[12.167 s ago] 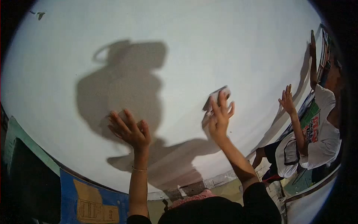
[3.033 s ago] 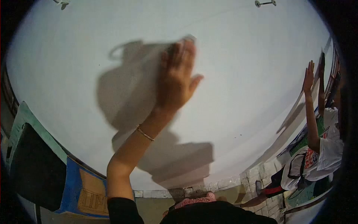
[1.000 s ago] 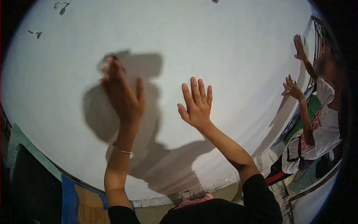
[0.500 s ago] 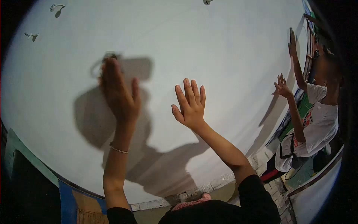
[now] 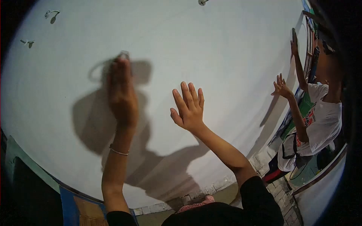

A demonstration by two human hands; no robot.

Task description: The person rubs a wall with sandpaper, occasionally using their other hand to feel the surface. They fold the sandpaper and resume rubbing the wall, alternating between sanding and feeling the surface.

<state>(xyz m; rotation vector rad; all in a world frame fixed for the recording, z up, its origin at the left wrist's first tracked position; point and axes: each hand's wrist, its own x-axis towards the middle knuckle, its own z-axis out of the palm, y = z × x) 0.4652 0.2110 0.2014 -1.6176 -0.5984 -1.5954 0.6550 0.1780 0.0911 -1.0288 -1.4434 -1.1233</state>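
Observation:
My left hand (image 5: 123,100) is raised against the white wall (image 5: 226,49), smeared by motion. Its fingers point up and are pressed together. At the fingertips a small greyish edge (image 5: 125,54) sticks out; the rest lies hidden behind the hand, and its kind cannot be told. A thin bracelet (image 5: 119,151) circles the left wrist. To the right, my right hand (image 5: 189,110) lies flat on the wall, fingers spread, holding nothing. Dark shadows (image 5: 92,116) fall on the wall around my left hand.
At the right another person in a white shirt (image 5: 326,122) has both hands raised to the wall. Small fittings (image 5: 52,14) stick out of the wall at upper left, another fitting (image 5: 203,2) at the top. Paving blocks (image 5: 154,206) line the wall's foot; a blue-edged panel (image 5: 69,207) stands lower left.
My left hand has turned more upright, its fingertips moving right along with the greyish thing, and the thumb no longer stands out. The right hand stays spread on the wall. The view has shifted slightly.

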